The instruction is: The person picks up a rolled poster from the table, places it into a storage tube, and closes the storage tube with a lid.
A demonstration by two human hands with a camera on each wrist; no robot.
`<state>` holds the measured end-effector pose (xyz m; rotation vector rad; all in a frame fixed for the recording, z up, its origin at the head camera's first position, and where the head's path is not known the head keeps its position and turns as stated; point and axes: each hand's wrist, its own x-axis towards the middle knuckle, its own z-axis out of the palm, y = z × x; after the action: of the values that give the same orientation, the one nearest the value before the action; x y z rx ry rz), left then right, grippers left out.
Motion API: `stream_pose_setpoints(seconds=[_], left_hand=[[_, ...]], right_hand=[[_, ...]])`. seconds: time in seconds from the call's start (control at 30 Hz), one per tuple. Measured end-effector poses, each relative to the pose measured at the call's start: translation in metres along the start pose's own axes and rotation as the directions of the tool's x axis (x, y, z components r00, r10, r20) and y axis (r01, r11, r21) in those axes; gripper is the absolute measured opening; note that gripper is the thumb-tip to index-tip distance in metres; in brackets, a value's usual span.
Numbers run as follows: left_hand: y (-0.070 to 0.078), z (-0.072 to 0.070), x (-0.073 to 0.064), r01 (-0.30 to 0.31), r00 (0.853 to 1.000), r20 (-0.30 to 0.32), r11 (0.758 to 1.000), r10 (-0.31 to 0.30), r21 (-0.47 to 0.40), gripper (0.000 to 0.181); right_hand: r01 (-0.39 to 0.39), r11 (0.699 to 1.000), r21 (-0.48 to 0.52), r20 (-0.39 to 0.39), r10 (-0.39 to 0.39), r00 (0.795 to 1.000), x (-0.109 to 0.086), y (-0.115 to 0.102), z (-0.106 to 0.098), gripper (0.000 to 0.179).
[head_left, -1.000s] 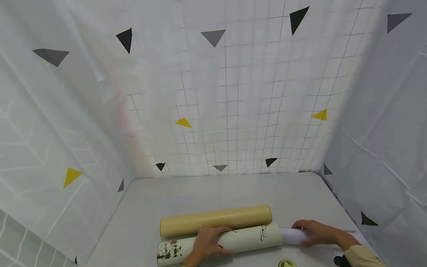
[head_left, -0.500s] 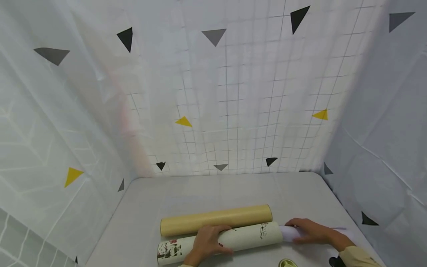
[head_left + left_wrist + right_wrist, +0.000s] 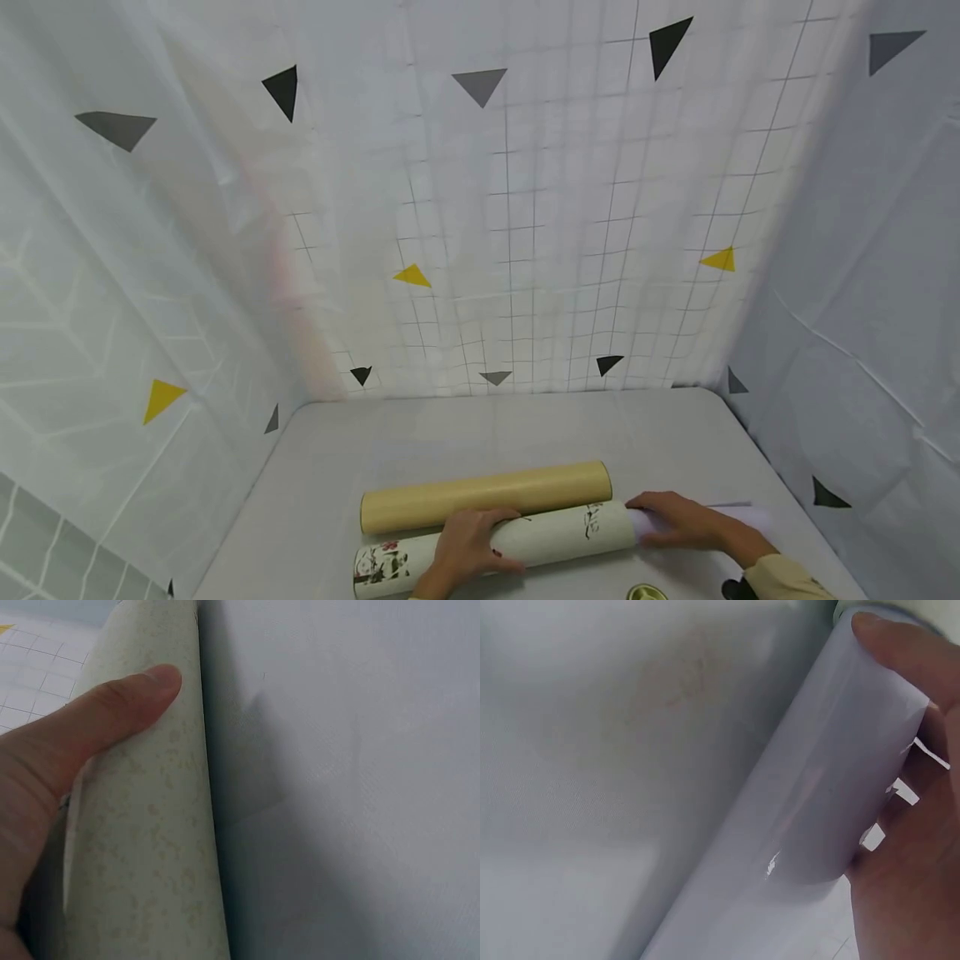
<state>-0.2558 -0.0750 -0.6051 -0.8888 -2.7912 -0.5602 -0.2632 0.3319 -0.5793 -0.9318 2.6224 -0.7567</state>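
1. We see the left hand (image 3: 467, 543) gripping a long, pale greenish-white cylindrical tube (image 3: 558, 533), its thumb and fingers curved over opposite sides near the middle; from the left wrist we see the thumb laid across the tan-speckled surface.
2. That tube lies lengthwise on the white-covered table (image 3: 495, 425), with red and dark floral print towards its left end and dark brush-like writing near its right end.
3. We find the right hand (image 3: 686, 523), apart from the left, wrapped round a glossy white roll of sheet material (image 3: 802, 795), thumb on one side and fingers on the other.
4. The roll lines up with the tube, and its left end sits within the tube's right-hand mouth; how deep it reaches we cannot tell. The rest extends out to the right, past the hand.
5. Just behind the printed tube we see a plain tan-yellow cylindrical tube (image 3: 487, 492), lying nearly parallel.
6. Nearer to us, at the bottom edge, is a round, shiny gold-coloured piece (image 3: 647, 592), partly cut off.
7. A cream sleeve (image 3: 783, 579) covers the right forearm, with a small black object (image 3: 737, 590) beside it.
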Motion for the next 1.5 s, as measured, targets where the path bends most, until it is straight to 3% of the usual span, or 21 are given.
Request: stream_pose_setpoints(seconds=[0.2, 0.43, 0.6, 0.77, 0.97, 1.07, 1.27, 1.5], left_hand=[[0.0, 0.0, -0.001, -0.012, 1.0, -0.009, 1.0, 0.012, 0.003, 0.07], [-0.001, 0.002, 0.001, -0.006, 1.0, -0.001, 1.0, 0.006, 0.008, 0.071], [-0.002, 0.004, 0.002, -0.008, 1.0, -0.005, 1.0, 0.008, 0.018, 0.071], [0.0, 0.003, 0.002, -0.009, 1.0, -0.01, 1.0, 0.009, 0.013, 0.071], [0.001, 0.001, 0.002, -0.008, 1.0, -0.004, 1.0, 0.008, -0.002, 0.071], [0.001, 0.001, 0.0, -0.019, 1.0, -0.017, 1.0, 0.019, -0.003, 0.07], [0.0, 0.002, -0.001, -0.022, 1.0, -0.016, 1.0, 0.022, -0.009, 0.069], [-0.001, 0.002, -0.002, -0.003, 1.0, 0.003, 1.0, 0.003, -0.016, 0.069]], right_hand=[[-0.014, 0.999, -0.031, -0.013, 0.014, 1.0, 0.007, -0.012, 0.005, 0.055], [-0.035, 0.999, 0.001, -0.005, 0.035, 0.999, 0.009, -0.018, 0.007, 0.06], [-0.037, 0.997, -0.068, -0.047, 0.034, 0.998, 0.006, -0.016, 0.007, 0.063], [-0.145, 0.981, -0.131, -0.097, 0.132, 0.986, -0.002, -0.008, 0.007, 0.074], [-0.259, 0.948, -0.187, -0.207, 0.219, 0.953, -0.016, 0.0, 0.008, 0.08], [-0.33, 0.914, -0.235, -0.247, 0.272, 0.93, -0.021, 0.006, 0.007, 0.082], [-0.511, 0.828, -0.23, -0.219, 0.468, 0.856, -0.025, 0.021, 0.01, 0.089], [-0.596, 0.778, -0.199, -0.22, 0.557, 0.801, -0.025, 0.025, 0.006, 0.096]])
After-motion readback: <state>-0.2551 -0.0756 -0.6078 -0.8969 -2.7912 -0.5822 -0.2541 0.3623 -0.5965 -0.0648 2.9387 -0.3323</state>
